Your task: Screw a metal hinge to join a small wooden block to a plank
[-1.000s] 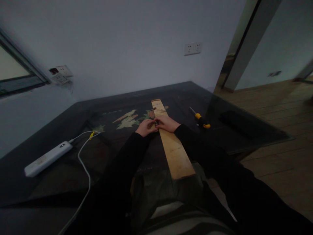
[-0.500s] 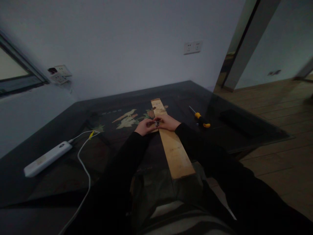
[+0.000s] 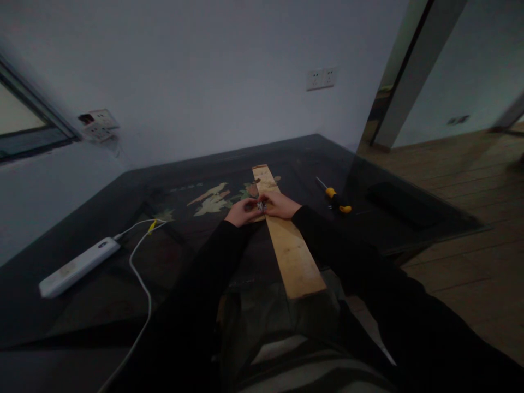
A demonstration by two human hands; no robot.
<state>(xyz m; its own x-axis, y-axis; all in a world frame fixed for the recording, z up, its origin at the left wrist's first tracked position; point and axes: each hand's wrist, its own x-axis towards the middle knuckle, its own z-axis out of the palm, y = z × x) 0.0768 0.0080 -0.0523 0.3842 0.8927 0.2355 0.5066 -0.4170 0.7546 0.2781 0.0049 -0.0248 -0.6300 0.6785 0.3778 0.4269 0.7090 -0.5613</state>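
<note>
A long wooden board (image 3: 295,256) lies lengthwise on the dark table, its near end reaching the table's front edge by my lap. Over the middle of the board, my left hand (image 3: 243,211) and my right hand (image 3: 279,205) meet, fingers closed in a pinch. Between the fingertips is a small shiny metal piece (image 3: 261,206), too small and dim to name. Both hands grip it, the left from the board's left edge and the right from above the wood. Part of the piece is hidden by the fingers.
A yellow-and-black screwdriver (image 3: 336,201) lies right of the board. At the left sits a white power strip (image 3: 79,267) with a white cable (image 3: 141,278) running to the front edge. A dark flat object (image 3: 401,204) rests near the table's right side. The wall (image 3: 213,82) stands behind.
Both hands stay over the board with the small metal piece; the fingers have shifted only slightly around it. The board and screwdriver lie as before.
</note>
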